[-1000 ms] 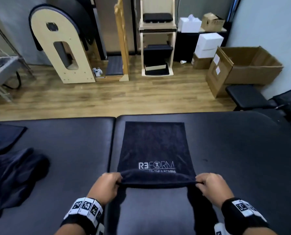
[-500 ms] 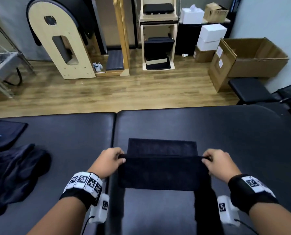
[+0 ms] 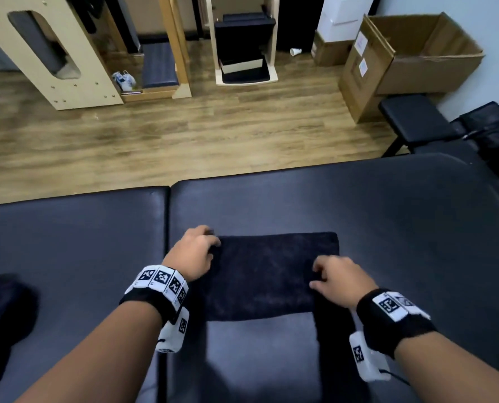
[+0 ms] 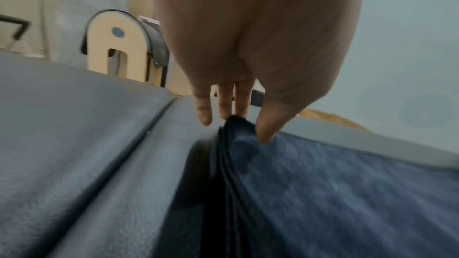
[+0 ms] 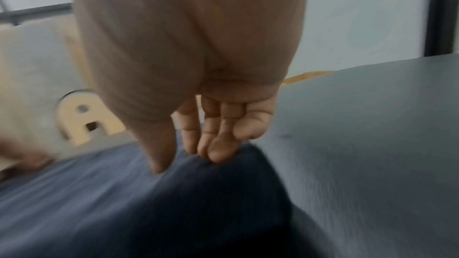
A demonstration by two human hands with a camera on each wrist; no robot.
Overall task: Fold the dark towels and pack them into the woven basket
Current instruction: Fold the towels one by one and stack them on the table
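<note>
A dark towel (image 3: pixel 265 274), folded into a flat rectangle, lies on the black padded table (image 3: pixel 387 213) in front of me. My left hand (image 3: pixel 196 251) is at its far left corner. In the left wrist view the thumb presses on top of the towel (image 4: pixel 323 193) and the fingers (image 4: pixel 224 105) reach behind the corner, pinching it. My right hand (image 3: pixel 338 277) rests on the towel's right part with spread, nearly straight fingers (image 5: pixel 216 154) touching the cloth (image 5: pixel 149 203). The woven basket is not in view.
A heap of more dark cloth (image 3: pixel 1 315) lies at the table's left edge. A seam (image 3: pixel 166 222) splits the table into two pads. Beyond the far edge are wood floor, an open cardboard box (image 3: pixel 422 53), a black stool (image 3: pixel 414 117) and wooden exercise equipment (image 3: pixel 53 53).
Both hands carried the near edge of the towel forward over its far half and laid it down, hiding the logo. The right hand has let go and now rests on top.
</note>
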